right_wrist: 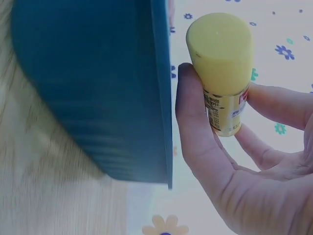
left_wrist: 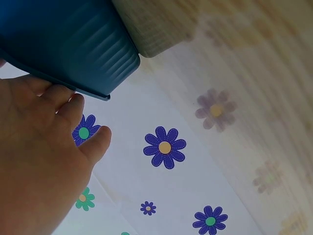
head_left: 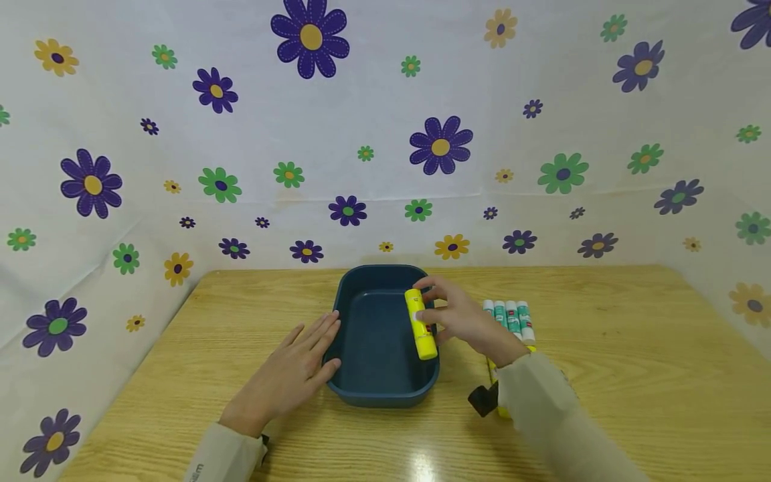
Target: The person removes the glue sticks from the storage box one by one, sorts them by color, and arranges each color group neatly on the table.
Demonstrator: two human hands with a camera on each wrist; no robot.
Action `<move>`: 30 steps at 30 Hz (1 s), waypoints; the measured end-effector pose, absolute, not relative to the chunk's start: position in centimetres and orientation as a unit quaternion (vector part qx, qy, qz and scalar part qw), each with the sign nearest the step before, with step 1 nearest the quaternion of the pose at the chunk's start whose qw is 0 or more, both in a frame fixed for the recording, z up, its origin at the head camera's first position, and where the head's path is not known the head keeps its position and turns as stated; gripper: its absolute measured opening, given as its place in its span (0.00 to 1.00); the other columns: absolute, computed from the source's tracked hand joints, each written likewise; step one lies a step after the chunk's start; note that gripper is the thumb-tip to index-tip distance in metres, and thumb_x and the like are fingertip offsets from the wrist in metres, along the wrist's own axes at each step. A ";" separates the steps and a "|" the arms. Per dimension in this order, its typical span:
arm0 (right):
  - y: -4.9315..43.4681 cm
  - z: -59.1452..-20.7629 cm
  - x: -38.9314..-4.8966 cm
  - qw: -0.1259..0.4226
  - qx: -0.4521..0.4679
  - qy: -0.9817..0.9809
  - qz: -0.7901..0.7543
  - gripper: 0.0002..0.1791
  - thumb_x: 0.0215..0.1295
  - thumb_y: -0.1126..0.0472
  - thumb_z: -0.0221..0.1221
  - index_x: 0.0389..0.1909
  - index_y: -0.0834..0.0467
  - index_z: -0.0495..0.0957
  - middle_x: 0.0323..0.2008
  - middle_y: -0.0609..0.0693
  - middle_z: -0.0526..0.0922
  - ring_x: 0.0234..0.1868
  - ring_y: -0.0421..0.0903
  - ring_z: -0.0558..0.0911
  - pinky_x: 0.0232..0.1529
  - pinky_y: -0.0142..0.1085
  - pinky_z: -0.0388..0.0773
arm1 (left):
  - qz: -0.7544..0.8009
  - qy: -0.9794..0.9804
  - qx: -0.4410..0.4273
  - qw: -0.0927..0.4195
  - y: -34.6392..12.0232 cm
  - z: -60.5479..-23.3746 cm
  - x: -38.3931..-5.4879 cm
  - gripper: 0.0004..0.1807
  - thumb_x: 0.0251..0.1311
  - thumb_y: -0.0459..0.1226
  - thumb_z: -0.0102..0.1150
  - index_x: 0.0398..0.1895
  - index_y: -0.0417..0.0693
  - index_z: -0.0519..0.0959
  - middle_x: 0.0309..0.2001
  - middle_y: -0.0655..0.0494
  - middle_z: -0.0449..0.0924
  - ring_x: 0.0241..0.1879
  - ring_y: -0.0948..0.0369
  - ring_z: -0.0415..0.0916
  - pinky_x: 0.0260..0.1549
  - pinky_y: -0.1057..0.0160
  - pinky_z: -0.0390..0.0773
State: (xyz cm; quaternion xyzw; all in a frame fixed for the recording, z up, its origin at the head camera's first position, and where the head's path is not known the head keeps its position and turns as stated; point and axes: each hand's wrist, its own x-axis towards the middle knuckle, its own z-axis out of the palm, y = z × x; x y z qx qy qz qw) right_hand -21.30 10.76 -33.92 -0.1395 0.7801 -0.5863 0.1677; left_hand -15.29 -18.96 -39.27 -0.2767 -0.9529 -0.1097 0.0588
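Observation:
A dark blue rectangular bin stands on the table, its inside bare in the head view. My left hand rests its fingertips on the bin's left rim, fingers straight; the left wrist view shows that hand against the bin's edge. My right hand pinches a yellow glue stick between thumb and fingers, over the bin's right rim. In the right wrist view the glue stick's cap points toward the camera, beside the bin wall.
Several white-and-green glue sticks lie in a row right of the bin. Nearer, yellow items are partly covered by my right sleeve. A flower-patterned sheet hangs behind the wooden table.

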 end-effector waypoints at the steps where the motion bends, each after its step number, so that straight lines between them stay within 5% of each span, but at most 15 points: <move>1: 11.0 -33.9 -21.3 0.165 -0.138 0.782 -0.585 0.27 0.72 0.71 0.56 0.69 0.64 0.62 0.61 0.69 0.67 0.47 0.61 0.80 0.38 0.50 0.87 | -0.111 -0.953 -0.276 0.058 -19.0 -39.3 -15.3 0.35 0.78 0.47 0.47 0.77 0.33 0.56 0.79 0.45 0.51 0.77 0.47 0.50 0.72 0.38 0.52; 13: 14.4 -34.1 -21.0 0.140 -0.132 0.807 -0.558 0.28 0.71 0.69 0.57 0.70 0.62 0.64 0.62 0.69 0.68 0.45 0.58 0.79 0.35 0.43 0.86 | -0.112 -0.955 -0.271 0.050 -19.1 -39.3 -15.2 0.36 0.78 0.47 0.47 0.78 0.33 0.56 0.80 0.45 0.50 0.78 0.49 0.48 0.72 0.38 0.51; 30: 19.0 -34.7 -19.9 0.135 -0.134 0.820 -0.539 0.30 0.72 0.68 0.57 0.71 0.66 0.60 0.63 0.74 0.65 0.49 0.61 0.80 0.37 0.46 0.86 | -0.112 -0.954 -0.273 0.053 -19.0 -39.3 -15.3 0.35 0.78 0.47 0.46 0.77 0.33 0.57 0.79 0.45 0.51 0.78 0.49 0.49 0.72 0.38 0.51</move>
